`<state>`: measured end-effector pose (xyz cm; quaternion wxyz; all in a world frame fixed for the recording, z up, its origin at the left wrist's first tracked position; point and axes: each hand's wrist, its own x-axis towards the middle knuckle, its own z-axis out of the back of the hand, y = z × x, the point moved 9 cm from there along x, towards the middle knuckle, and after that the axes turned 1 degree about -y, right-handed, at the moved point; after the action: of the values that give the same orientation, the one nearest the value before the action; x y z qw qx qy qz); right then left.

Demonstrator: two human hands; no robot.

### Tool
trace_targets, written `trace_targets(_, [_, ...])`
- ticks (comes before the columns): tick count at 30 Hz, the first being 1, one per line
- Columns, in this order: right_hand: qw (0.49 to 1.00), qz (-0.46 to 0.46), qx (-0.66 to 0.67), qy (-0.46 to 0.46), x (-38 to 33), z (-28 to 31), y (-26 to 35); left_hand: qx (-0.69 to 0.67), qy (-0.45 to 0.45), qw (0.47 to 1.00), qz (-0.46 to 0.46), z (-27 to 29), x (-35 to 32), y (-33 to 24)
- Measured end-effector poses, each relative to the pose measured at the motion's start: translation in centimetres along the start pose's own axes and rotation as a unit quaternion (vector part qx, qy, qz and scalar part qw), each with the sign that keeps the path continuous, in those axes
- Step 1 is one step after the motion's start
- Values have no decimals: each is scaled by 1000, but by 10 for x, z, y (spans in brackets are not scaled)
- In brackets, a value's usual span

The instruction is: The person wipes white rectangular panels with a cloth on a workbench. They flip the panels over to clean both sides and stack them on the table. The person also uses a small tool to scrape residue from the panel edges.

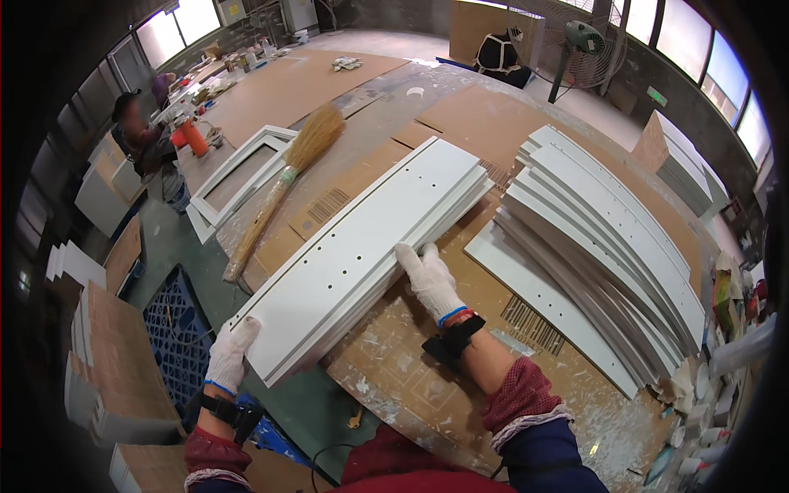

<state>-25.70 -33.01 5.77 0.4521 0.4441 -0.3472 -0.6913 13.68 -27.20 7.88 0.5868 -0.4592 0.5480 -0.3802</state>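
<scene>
Head view: from where I stood, the person's gloved left hand [233,349] was curled around the near-left corner of a stack of white panels [353,246], while the gloved right hand [431,283] held its near long edge, fingers partly hidden. The stack lay slantwise over the cardboard-covered table [403,345], its top panel showing small holes. By my judgement, drilling was done on the faces I could see; a larger, fanned pile [608,222] sat to the right, touched by neither hand, and I could not tell whether it was finished or waiting. The stack's near end jutted past the table's edge, above the green floor [311,407]. Along its far side a broom [289,172] lay close, with a white frame [236,161] beyond, leaving little room there; between stack and pile, a strip of cardboard [485,296] gave the right hand some space.
</scene>
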Motion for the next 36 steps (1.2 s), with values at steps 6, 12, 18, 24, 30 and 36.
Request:
trace_targets(6, [999,2,-50,21,4,5,-3,-25,-47,999,-10,-19,-1,-3])
trace_targets(12, [998,46,15,34,11,29,-10,197,129,967,97,-15,11,-19])
trace_targets(18, [997,-55,51,-10,34,55,-33,449,199,869,-58,-107,29,-133])
trace_targets(24, [993,-66,-62,-71,88,63,-39,531,394,743,-98,-228,111,-133])
trace_targets(30, [983,-126,-120,-65,95,88,-28,542,327,772,-60,-312,183,-111])
trace_targets(36, [980,-94,-169,-36,93,90,-10,535,388,750,33,-345,191,-75])
